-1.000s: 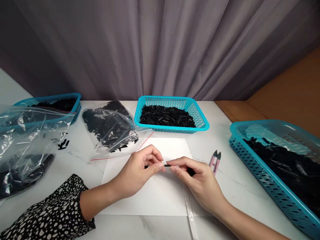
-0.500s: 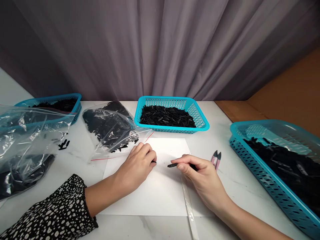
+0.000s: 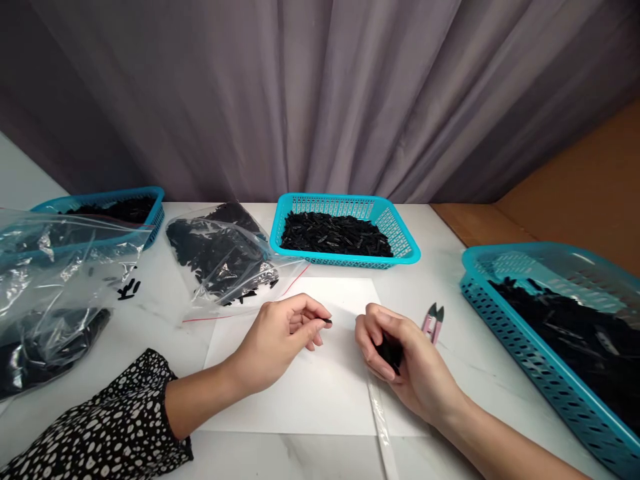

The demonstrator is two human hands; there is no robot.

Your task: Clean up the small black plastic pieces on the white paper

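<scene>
Over the white sheet (image 3: 300, 400), my left hand (image 3: 280, 337) pinches a small black piece (image 3: 327, 321) between thumb and forefinger, its other fingers loosely curled. Just to the right, my right hand (image 3: 407, 357) is closed around a clump of small black pieces (image 3: 389, 353); part of the clump shows between fingers and palm. The two hands are apart. Beside the right hand lie pink-handled thread snips (image 3: 433, 323), tips pointing away from me. What exactly the black pieces are cannot be made out; they look slim and elongated.
A blue basket (image 3: 345, 260) of black pieces stands behind the sheet. More such baskets are at far left (image 3: 157, 213) and right (image 3: 520, 363). Zip bags of black pieces lie left of the sheet, one flat (image 3: 215, 247), one bulging (image 3: 55, 347). A clear plastic strip (image 3: 381, 420) crosses the sheet's right part.
My left hand has turned and shifted right, its pinched piece now showing. My right hand's fingers have curled in; the piece that stuck out leftward from its fingertips no longer shows there.
</scene>
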